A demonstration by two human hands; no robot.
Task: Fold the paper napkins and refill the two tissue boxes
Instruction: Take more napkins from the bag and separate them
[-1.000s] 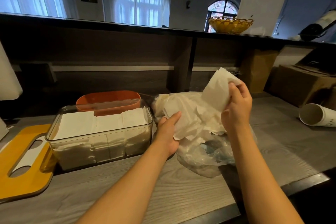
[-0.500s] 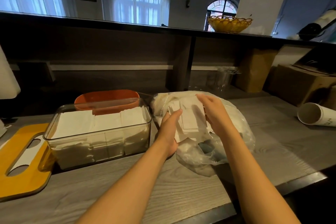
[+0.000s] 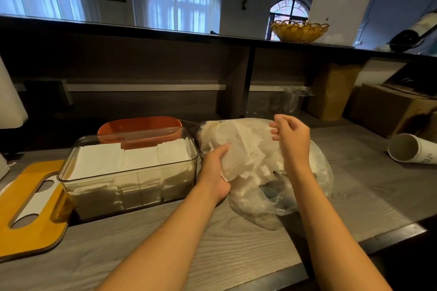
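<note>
2 hands, 1 clear tissue box, 1 orange box, 1 plastic bag, 1 yellow lid, 1 wicker basket

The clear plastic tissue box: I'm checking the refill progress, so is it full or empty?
Nearly full. The clear plastic tissue box holds rows of folded white napkins stacked almost to its rim, lid off.

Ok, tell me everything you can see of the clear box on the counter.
The clear box is a see-through, rounded-corner plastic tub, open-topped, upright on the grey counter. Folded white napkins fill it in rows almost to the rim. An orange box stands behind it, a yellow lid lies at its left. Neither hand touches it.
</note>
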